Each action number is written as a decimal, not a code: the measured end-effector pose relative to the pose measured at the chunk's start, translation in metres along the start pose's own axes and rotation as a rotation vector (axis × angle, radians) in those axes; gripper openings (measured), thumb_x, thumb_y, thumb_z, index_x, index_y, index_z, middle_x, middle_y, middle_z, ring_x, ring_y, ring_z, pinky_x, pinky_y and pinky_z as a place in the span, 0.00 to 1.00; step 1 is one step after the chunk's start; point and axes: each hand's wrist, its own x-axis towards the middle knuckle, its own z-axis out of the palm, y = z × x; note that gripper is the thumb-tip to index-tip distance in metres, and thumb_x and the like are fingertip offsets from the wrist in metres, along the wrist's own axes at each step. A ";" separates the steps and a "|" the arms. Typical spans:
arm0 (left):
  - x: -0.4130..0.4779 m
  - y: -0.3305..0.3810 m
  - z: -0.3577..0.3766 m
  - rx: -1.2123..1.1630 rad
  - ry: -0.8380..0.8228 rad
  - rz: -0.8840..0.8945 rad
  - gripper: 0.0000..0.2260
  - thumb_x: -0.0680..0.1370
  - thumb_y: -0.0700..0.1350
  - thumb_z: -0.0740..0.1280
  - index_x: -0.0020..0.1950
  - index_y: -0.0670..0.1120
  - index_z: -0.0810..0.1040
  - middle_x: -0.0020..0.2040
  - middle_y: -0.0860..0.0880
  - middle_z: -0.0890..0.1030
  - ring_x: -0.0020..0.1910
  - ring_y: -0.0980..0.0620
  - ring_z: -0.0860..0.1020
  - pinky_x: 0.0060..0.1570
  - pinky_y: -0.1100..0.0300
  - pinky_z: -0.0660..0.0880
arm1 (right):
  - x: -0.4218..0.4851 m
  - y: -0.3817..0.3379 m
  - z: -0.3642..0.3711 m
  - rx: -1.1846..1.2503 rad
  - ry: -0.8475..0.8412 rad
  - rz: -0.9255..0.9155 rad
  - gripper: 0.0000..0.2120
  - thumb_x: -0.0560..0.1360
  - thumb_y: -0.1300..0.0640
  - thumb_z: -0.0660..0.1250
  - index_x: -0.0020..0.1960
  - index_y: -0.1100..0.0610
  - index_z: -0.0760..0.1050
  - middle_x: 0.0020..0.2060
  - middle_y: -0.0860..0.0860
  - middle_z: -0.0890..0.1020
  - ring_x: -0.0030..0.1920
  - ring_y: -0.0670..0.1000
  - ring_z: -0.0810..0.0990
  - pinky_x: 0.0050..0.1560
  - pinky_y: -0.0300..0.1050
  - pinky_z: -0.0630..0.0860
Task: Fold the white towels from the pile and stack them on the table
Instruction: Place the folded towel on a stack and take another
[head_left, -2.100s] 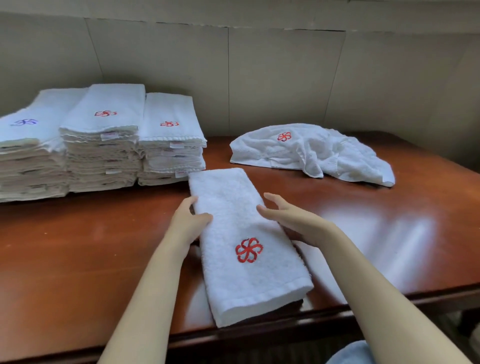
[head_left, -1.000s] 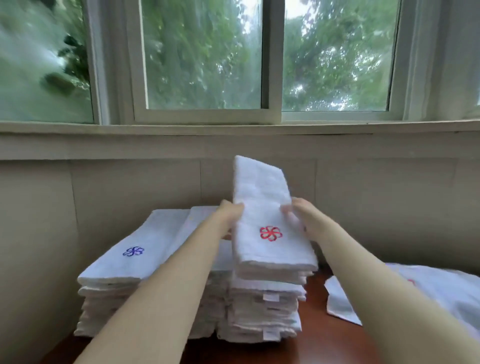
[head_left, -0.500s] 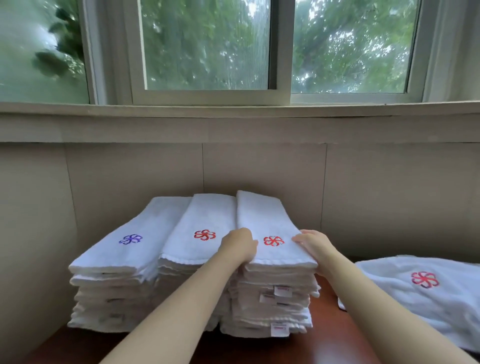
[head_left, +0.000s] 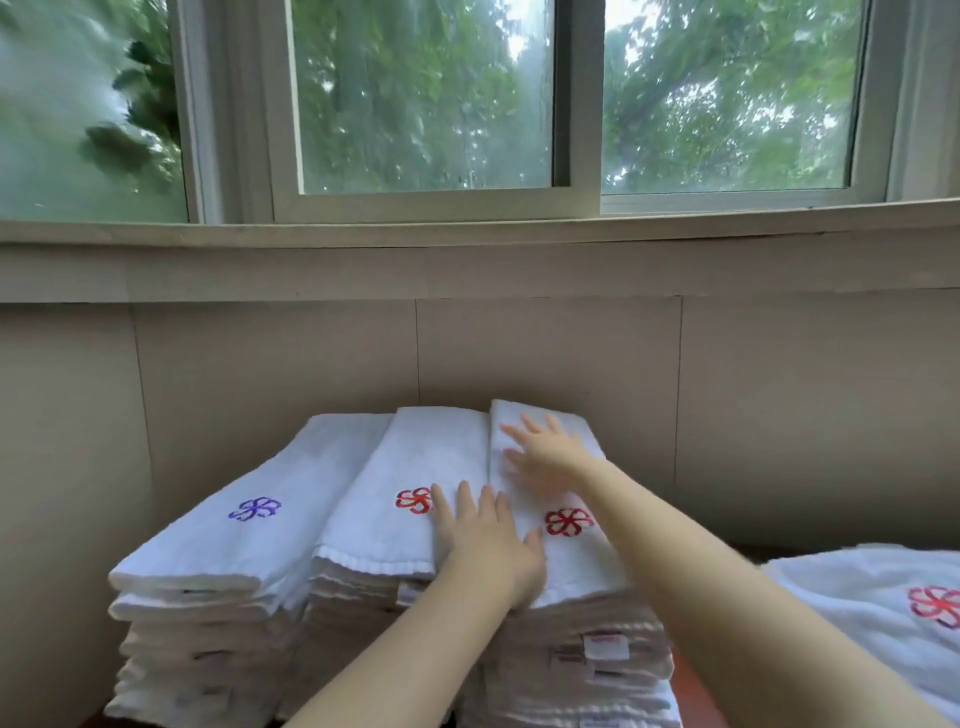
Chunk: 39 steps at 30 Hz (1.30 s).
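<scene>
While the folded towel (head_left: 582, 566) lies atop the rightmost stack (head_left: 571, 675) on the bench (head_left: 693, 691), both hands rest flat on it, gripping nothing: the left hand (head_left: 488, 543) at its inner edge, the right hand (head_left: 540, 457) farther back, seemingly pressing it level.

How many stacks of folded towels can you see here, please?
3, side by side: the left stack, the middle stack and the right stack. Others may lie hidden behind.

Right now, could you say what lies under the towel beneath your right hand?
A stack of folded towels, edges and tags showing. That towel covers their tops; the table underneath is hidden.
</scene>
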 end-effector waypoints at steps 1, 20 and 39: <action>0.002 0.001 0.003 -0.008 0.002 -0.010 0.29 0.82 0.57 0.39 0.79 0.43 0.43 0.79 0.47 0.43 0.77 0.42 0.39 0.70 0.37 0.33 | 0.017 -0.004 0.010 0.009 -0.060 -0.009 0.24 0.82 0.46 0.47 0.77 0.45 0.50 0.78 0.47 0.47 0.77 0.56 0.44 0.73 0.62 0.44; -0.093 0.001 0.006 -0.095 0.521 0.213 0.17 0.48 0.44 0.80 0.34 0.43 0.82 0.33 0.47 0.81 0.32 0.48 0.80 0.38 0.57 0.72 | -0.200 0.004 0.017 -0.041 0.079 -0.364 0.21 0.79 0.53 0.58 0.72 0.49 0.65 0.73 0.45 0.64 0.73 0.49 0.61 0.70 0.51 0.58; -0.128 0.309 0.035 -0.919 -0.117 0.422 0.27 0.77 0.44 0.60 0.76 0.48 0.57 0.69 0.48 0.68 0.67 0.49 0.69 0.63 0.59 0.67 | -0.387 0.298 0.037 -0.199 -0.027 0.645 0.25 0.73 0.34 0.57 0.67 0.41 0.63 0.72 0.54 0.60 0.73 0.63 0.53 0.67 0.67 0.47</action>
